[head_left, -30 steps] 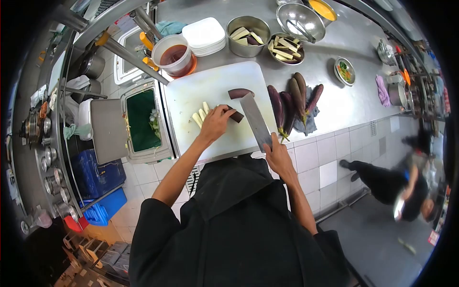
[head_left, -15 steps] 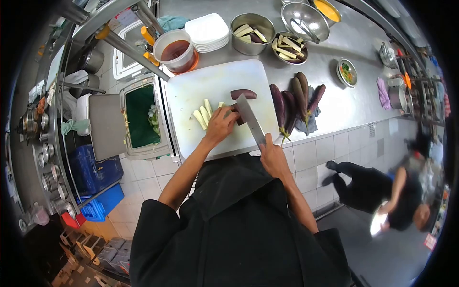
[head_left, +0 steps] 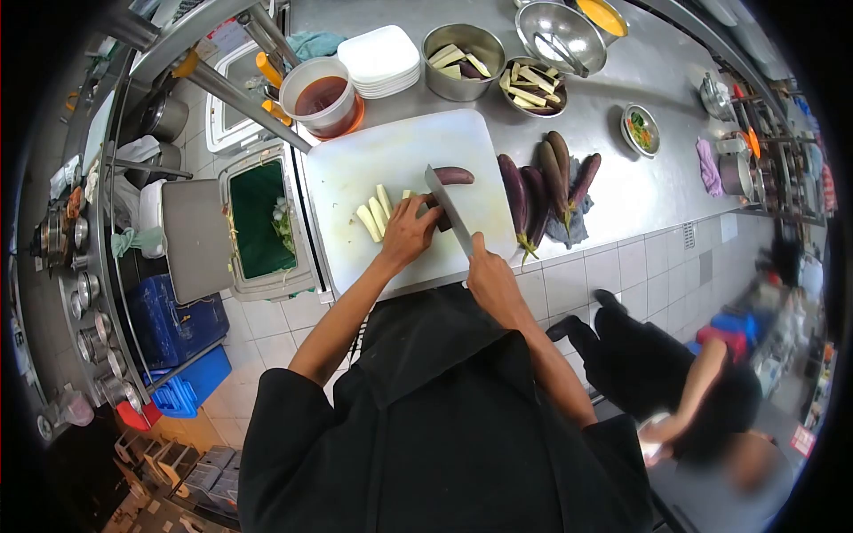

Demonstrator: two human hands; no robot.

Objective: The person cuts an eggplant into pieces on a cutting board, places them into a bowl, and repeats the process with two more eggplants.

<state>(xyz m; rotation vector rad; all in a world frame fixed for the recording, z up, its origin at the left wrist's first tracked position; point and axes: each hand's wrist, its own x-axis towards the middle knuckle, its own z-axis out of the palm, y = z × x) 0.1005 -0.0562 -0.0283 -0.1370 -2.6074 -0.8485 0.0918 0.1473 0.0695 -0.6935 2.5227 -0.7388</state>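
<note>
My right hand [head_left: 490,277] is wrapped around the handle of a broad knife [head_left: 453,211], its blade lying across the white cutting board [head_left: 342,164]. Bent fingers of my left hand [head_left: 409,233] hold a piece of eggplant [head_left: 445,224] against the board, close beside the blade; most of that piece is hidden. On the blade's far side lies a purple eggplant length [head_left: 456,176]. Pale eggplant strips [head_left: 377,213] rest left of my left hand. Whole eggplants [head_left: 533,195] lie to the right of the board, some on a grey cloth [head_left: 579,220].
Behind the board are a tub of reddish liquid [head_left: 315,96], stacked white trays [head_left: 380,55], a pot [head_left: 463,86] and a bowl [head_left: 531,111] with cut eggplant. An open bin [head_left: 302,222] stands left. Another person [head_left: 657,364] is at the lower right.
The knife and my right hand have shifted left, bringing the blade nearer my left fingers. My left hand stays on the eggplant piece. The other person has moved closer.
</note>
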